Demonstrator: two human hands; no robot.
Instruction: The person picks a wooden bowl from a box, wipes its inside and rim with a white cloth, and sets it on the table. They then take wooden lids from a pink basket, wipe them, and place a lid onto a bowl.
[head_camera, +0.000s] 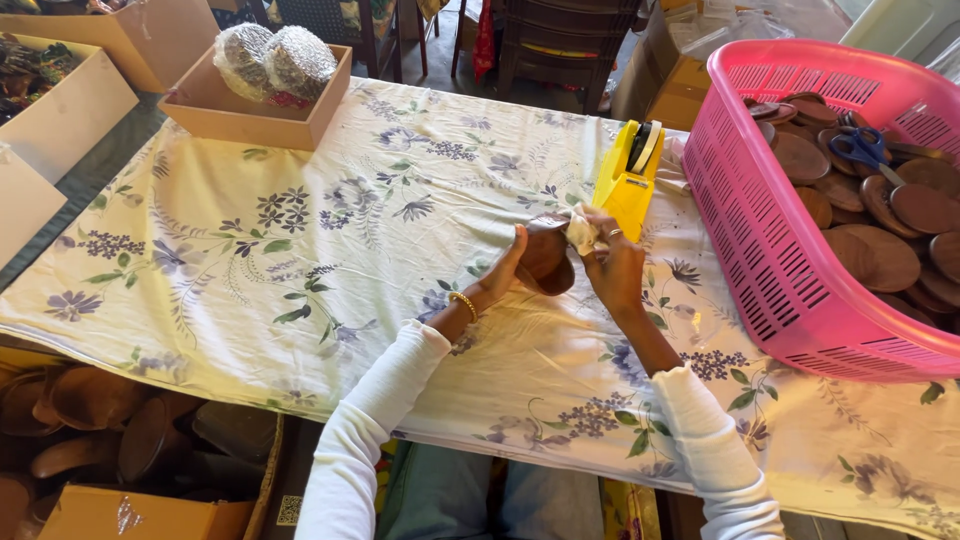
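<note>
My left hand (503, 272) holds a dark brown wooden bowl (546, 262) on its edge, just above the flowered tablecloth (300, 230). My right hand (612, 268) presses a small pale cloth (583, 230) against the top of the bowl. Both arms are in white sleeves, and a gold bangle sits on the left wrist. A yellow tape dispenser (630, 178) stands right behind my right hand.
A pink plastic basket (770, 250) at the right holds several round wooden plates and blue-handled scissors (865, 150). A shallow cardboard box (250, 112) with two wrapped round items sits at the far left. More wooden bowls (90, 410) lie in boxes below the table's near left edge.
</note>
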